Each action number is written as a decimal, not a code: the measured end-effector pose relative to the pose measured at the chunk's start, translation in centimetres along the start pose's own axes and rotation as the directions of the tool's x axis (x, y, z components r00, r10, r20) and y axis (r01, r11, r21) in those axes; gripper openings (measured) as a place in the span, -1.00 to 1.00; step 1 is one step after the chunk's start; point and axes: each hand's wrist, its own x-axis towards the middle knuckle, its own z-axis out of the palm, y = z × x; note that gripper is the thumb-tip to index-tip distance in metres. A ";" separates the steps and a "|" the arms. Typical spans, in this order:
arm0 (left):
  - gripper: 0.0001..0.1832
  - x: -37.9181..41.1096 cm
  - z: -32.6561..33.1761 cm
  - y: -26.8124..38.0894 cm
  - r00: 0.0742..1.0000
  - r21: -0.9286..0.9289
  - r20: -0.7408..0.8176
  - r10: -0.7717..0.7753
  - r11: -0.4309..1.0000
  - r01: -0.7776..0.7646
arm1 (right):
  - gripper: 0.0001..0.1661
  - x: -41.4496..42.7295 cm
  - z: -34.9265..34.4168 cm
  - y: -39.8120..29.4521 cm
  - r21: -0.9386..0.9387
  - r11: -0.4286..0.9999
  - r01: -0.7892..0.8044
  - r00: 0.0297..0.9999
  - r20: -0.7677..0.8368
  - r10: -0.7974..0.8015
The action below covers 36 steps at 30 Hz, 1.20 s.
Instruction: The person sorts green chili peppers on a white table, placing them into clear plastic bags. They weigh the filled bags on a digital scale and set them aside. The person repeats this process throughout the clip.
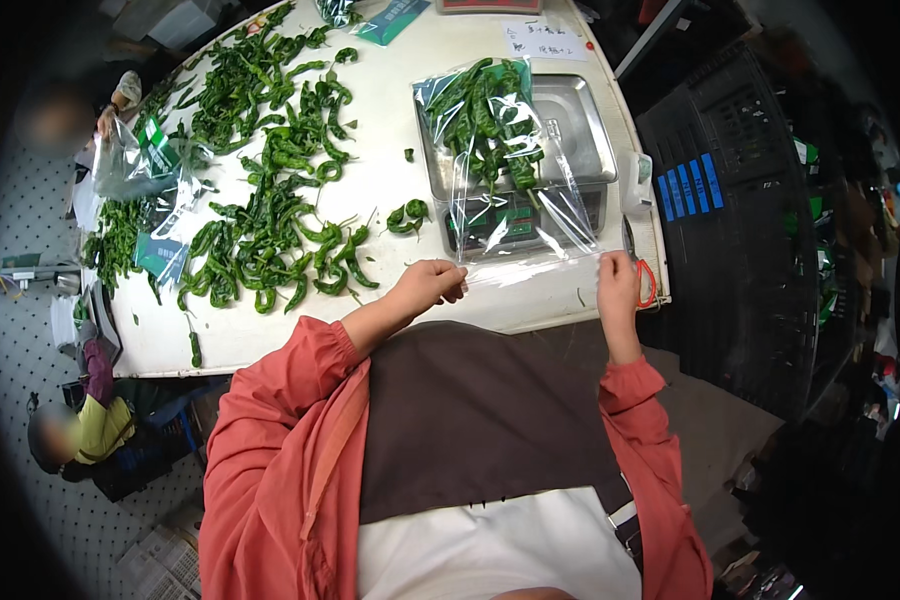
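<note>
A clear plastic bag lies across the digital scale, its mouth facing me. Inside its far end are several long green peppers. One corner of the bag's mouth is pinched in my left hand. My right hand grips the opposite corner, so the film is stretched between them. Through the film shows the scale's display panel. Just left of the scale, a few loose peppers lie on the white table.
Loose green peppers spread over the table's left side. Red-handled scissors lie by my right hand. A handwritten paper is behind the scale. Black crates stand at right. Another person's hand holds a bag; a seated person is at left.
</note>
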 end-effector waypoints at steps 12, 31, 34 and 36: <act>-0.81 -1.6 1.4 -0.5 0.985 -0.087 -0.099 0.142 0.985 -0.151 | -0.92 -3.3 6.4 -12.0 0.324 0.823 0.467 0.728 0.387 -0.566; -0.84 -4.6 0.6 -0.9 0.873 0.352 -0.277 0.401 0.888 -0.296 | -0.82 -4.6 8.9 -13.2 0.326 0.702 0.633 0.606 0.355 -0.711; -0.80 -3.5 -0.3 -1.5 0.909 0.116 -0.233 0.345 0.938 -0.326 | -0.83 -4.9 9.0 -12.8 0.306 0.670 0.677 0.604 0.290 -0.743; -0.67 -1.9 -1.4 -1.7 0.981 -0.328 -0.176 0.087 0.934 -0.141 | -0.83 -5.2 9.6 -12.5 0.292 0.641 0.710 0.600 0.226 -0.767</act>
